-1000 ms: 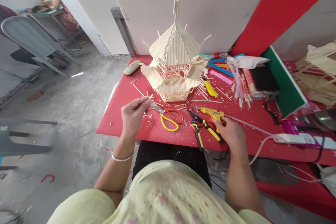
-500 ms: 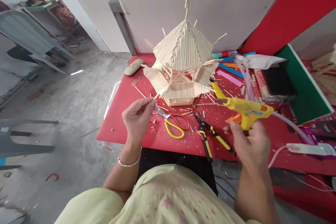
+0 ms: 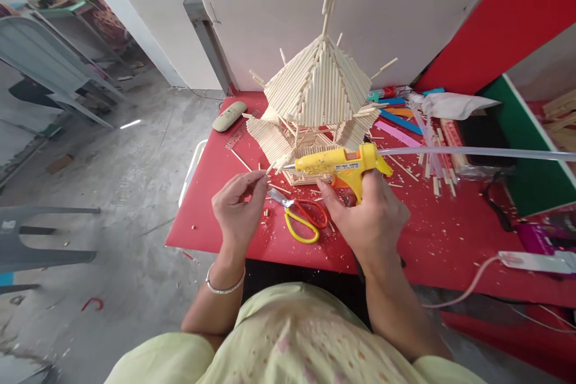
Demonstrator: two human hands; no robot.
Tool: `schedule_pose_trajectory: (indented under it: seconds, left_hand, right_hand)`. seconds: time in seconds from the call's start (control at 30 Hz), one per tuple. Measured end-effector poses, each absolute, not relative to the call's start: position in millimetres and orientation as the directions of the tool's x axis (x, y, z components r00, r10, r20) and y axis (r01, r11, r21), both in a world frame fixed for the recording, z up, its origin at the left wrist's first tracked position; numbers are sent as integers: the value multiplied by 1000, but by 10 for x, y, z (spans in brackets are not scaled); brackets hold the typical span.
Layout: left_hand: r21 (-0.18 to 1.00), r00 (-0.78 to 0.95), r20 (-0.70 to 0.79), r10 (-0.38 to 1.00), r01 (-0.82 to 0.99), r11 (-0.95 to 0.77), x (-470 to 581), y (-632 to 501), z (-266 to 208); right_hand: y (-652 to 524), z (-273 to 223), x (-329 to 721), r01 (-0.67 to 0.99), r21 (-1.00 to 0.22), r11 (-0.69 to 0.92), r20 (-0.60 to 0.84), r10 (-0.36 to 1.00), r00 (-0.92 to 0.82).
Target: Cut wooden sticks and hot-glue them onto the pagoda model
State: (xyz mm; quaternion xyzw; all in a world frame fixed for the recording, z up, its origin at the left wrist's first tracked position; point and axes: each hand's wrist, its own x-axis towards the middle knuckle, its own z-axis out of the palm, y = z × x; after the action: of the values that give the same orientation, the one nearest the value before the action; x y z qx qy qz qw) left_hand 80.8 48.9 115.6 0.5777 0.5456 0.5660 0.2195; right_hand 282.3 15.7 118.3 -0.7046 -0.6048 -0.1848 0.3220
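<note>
Pointing left, long axis crosswise — the glue gun (image 3: 324, 161) fills right grip (image 3: 375, 213); left grip (image 3: 238, 207) pinches stick (image 3: 271, 167).

Stick pagoda model (image 3: 319, 87) standing at the back of the surface (image 3: 436, 252), wall panel (image 3: 252, 18) behind it.
Glue gun (image 3: 330, 162) in the right hand (image 3: 373, 216), before the model, nozzle leftward near the short stick (image 3: 270, 167) in the left hand (image 3: 238, 207); scissors (image 3: 290, 204) on the surface between the hands; glasses case (image 3: 229, 117) left of the model; power strip (image 3: 535, 261) at far right; plastic chair (image 3: 58, 66) on the floor (image 3: 144, 150), left of the surface.
</note>
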Motion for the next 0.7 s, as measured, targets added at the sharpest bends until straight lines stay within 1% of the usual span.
schedule_pose_trajectory:
  seconds: [0.27,0.57,0.7]
  left_hand:
    - [850,-201,434,878,414,-325,812,516,1120]
    - [867,-206,411,888,390,-311,796,550,1068]
    - [860,-201,426,882,393,-326,793,556,1065]
  right_hand:
    - [225,1111,2806,987,-155,-47,653,745,138]
    - [258,1111,2779,990,-137,-26,655,748,110]
    - [253,1094,2785,989,-147,-25,646,754,115]
